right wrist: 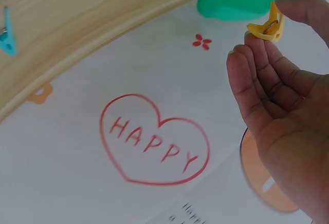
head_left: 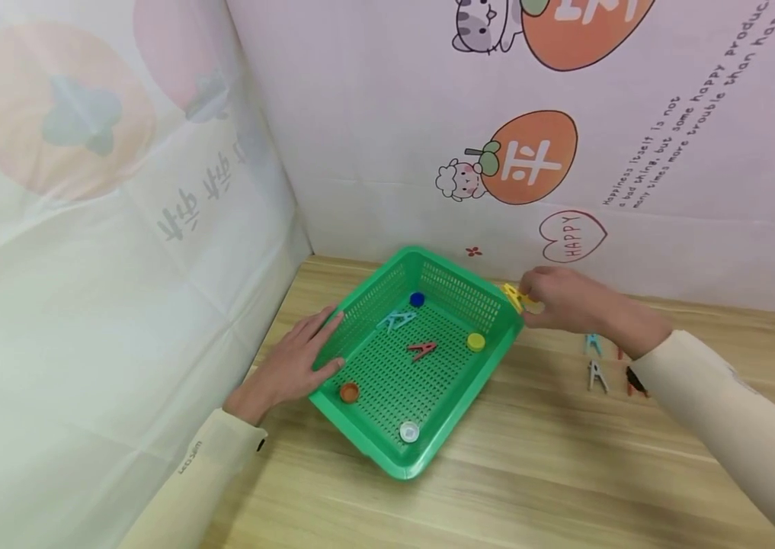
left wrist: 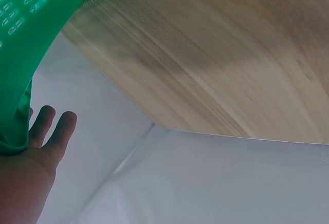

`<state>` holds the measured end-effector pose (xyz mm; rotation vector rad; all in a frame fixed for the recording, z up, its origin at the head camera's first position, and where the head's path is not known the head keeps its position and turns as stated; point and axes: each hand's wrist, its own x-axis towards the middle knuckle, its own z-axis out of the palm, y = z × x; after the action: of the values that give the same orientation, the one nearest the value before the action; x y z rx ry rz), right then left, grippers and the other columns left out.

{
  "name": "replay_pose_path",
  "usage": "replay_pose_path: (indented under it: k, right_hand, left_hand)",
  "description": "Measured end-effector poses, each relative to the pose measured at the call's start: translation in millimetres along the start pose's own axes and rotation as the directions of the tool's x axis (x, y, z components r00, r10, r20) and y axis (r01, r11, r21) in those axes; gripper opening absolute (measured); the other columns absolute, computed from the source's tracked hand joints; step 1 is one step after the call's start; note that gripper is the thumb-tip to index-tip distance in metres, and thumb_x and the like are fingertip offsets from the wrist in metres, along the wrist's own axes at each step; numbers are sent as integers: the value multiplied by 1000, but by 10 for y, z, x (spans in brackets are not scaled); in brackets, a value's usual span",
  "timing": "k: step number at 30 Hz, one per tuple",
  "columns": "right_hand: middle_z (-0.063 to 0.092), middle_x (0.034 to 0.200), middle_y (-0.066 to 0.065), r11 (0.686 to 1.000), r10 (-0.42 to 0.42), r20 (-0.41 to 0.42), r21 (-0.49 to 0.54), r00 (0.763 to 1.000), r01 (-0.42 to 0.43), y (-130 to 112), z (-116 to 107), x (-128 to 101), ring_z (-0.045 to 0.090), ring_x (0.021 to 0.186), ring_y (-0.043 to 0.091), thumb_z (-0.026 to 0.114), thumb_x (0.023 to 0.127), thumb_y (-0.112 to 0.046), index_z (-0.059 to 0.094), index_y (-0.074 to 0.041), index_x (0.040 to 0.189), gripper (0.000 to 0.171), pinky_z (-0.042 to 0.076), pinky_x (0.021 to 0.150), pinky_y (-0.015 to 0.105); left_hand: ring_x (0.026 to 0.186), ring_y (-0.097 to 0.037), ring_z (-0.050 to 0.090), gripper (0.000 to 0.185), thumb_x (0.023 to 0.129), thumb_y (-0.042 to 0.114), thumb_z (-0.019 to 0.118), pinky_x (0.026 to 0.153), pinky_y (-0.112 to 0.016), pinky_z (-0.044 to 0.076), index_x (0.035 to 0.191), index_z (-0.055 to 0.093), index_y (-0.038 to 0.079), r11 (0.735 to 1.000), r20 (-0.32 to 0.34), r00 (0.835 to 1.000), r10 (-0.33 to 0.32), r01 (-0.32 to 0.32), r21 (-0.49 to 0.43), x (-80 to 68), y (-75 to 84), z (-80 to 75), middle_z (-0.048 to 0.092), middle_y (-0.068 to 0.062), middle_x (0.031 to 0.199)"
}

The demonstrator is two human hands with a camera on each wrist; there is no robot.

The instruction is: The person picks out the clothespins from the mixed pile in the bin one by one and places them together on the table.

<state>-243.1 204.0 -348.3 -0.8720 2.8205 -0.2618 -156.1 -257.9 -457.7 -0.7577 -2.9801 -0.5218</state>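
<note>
A green perforated plastic basket point(head_left: 472, 400) stands on the wooden table. My left hand point(head_left: 294, 362) rests at its left rim, thumb over the edge; in the left wrist view the visible fingers stretch out straight. With thumb and fingertips my right hand point(head_left: 565, 299) pinches a yellow clothespin point(right wrist: 268, 29) at the basket's far right corner. Whether the clothespin grips the rim, I cannot tell. Inside the basket lie light blue clothespins point(head_left: 397, 319), a red clothespin point(head_left: 423, 350), a blue cap point(head_left: 417, 300), a yellow cap point(head_left: 475, 341), an orange cap point(head_left: 349, 393) and a white cap point(head_left: 409, 432).
Right of the basket, several clothespins lie on the table, among them a blue one point(head_left: 593, 344) and a grey one point(head_left: 597, 375); my right forearm partly covers this group. Printed cloth walls point(head_left: 373, 152) close off the back and left sides.
</note>
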Motion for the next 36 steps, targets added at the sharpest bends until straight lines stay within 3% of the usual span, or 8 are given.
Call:
replay_pose_path:
  k: [15,20,26,31,36]
  right_hand:
    - [75,105,14,993,119,-53,10,991,-119,371,124,-579,71,95,26,83,94,-24,71,8,119,43,63,86,54]
    - [75,106,14,988,154,-61,28,986,-152,461,260,-772,72,96,27,83,93,-26,70,8,120,46,63,85,55]
    - [76,98,11,987,156,-92,48,983,-152,568,459,-918,72,88,23,86,90,-25,72,9,113,43,62,78,47]
    - [75,102,16,969,223,-33,113,974,-218,631,571,-1032,68,74,13,83,94,-25,69,12,119,46,61,69,41]
    - [75,99,16,961,244,-35,143,969,-237,665,718,-1139,72,85,25,82,95,-25,69,12,117,44,62,73,50]
  left_hand:
    - [161,-47,35,82,109,43,60,128,-65,36,174,24,7,1000,5,1000,2,-2,1,5,2,3,23,-17,181]
    - [161,-47,34,82,110,44,59,128,-66,36,175,23,8,1000,9,1000,-3,3,1,-6,1,9,21,-16,182]
    - [162,-47,33,82,109,43,60,127,-67,36,175,23,9,1000,11,1000,-6,7,-14,-15,-3,17,20,-15,183]
    - [161,-47,34,82,110,43,60,127,-67,36,175,23,9,1000,3,1000,-3,3,-9,-17,-15,27,22,-16,182]
    - [161,-47,34,82,109,43,60,127,-67,36,175,24,9,1000,1,1000,-3,3,-7,-14,-17,30,22,-16,182]
